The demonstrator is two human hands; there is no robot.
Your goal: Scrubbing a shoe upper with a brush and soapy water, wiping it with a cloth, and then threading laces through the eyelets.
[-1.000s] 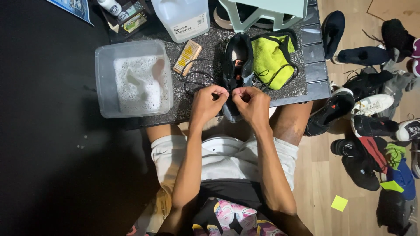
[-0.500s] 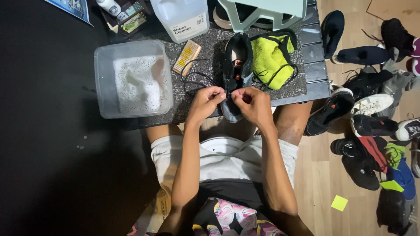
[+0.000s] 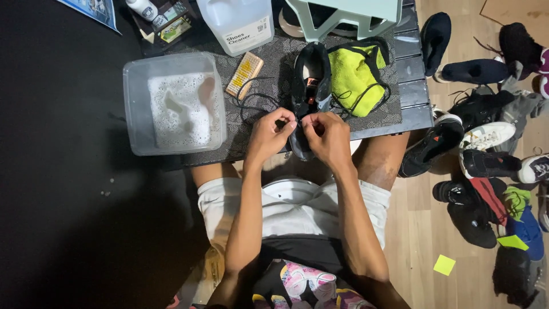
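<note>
Wooden floor, black mat, dim light

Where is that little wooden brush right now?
In the head view, the wooden brush lies on the speckled mat, left of the black shoe, between the tub of soapy water and the shoe, just below the white jug.

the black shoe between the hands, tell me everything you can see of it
The black shoe is a dark low sneaker with a reddish patch showing inside its opening. It lies lengthwise on the speckled mat, one end toward the person and jutting over the edge. The left hand and right hand pinch at that near end. A thin black lace loops off beside it. A yellow-green cloth lies alongside.
</note>
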